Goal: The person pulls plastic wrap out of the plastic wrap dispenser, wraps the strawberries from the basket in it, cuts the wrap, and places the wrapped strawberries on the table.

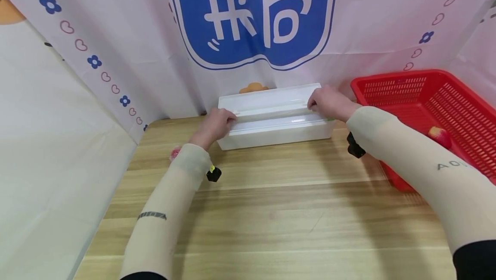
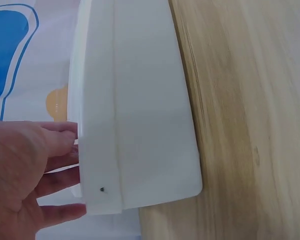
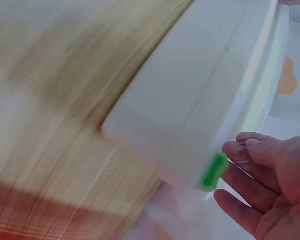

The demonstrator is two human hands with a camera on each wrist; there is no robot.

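A long white box (image 1: pixel 279 134), which looks like a cling film dispenser, lies against the back curtain. Its lid (image 1: pixel 271 95) is raised, leaving a slot above the front wall. At the left end my left hand (image 1: pixel 217 125) pinches the lid's edge between curled fingers and thumb. My right hand (image 1: pixel 329 102) does the same near the right end. A green slider (image 3: pixel 215 172) sits on the box's rim close to my right fingertips. In the left wrist view the left fingertips (image 2: pixel 72 142) are partly behind the edge, so their exact hold is hidden.
A red plastic basket (image 1: pixel 420 73) stands on the right, with a red and yellow fruit-like thing (image 1: pixel 440 137) inside. A small pink-red thing (image 1: pixel 175 154) lies beside the left wrist, mostly covered. The printed curtain (image 1: pixel 255 13) hangs behind the wooden table (image 1: pixel 267 215).
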